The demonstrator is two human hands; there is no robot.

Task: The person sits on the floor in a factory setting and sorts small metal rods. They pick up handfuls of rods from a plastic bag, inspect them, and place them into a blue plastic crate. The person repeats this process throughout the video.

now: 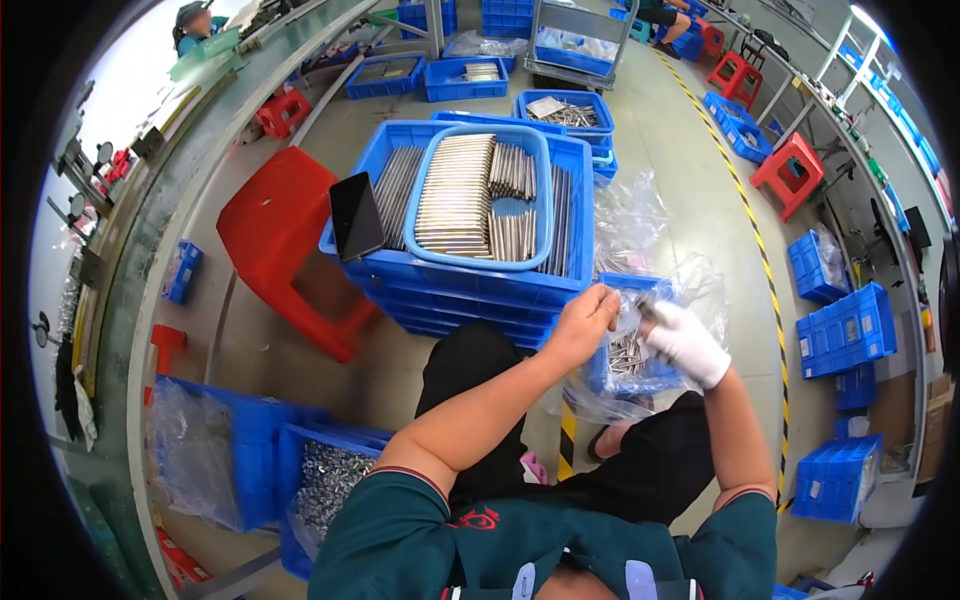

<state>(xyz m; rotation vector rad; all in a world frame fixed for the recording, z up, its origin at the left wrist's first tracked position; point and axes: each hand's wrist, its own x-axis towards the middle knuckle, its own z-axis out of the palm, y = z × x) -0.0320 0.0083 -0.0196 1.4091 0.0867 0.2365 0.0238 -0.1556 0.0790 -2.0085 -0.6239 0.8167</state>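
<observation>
My bare left hand [583, 326] is closed, its fingertips pinched together; what they hold, if anything, is too small to make out. Close beside it, my right hand [688, 345] wears a white glove and is closed on small metal parts [647, 308], blurred by motion. Below both hands, a blue crate [655, 379] lined with clear plastic holds loose metal pins [626, 354]. Just ahead, a light-blue tray [548, 235] of neatly stacked metal rods [455, 195] rests on a larger blue crate [575, 290], among more rods. A black phone [355, 217] leans at that crate's left edge.
A red stool [275, 235] stands left of the stacked crates. A crate of small metal parts [330, 475] is low on the left. A green-edged workbench [150, 270] runs along the left. Beyond the tape line [752, 220] are blue crates [847, 330]. Another person [192, 28] is far left.
</observation>
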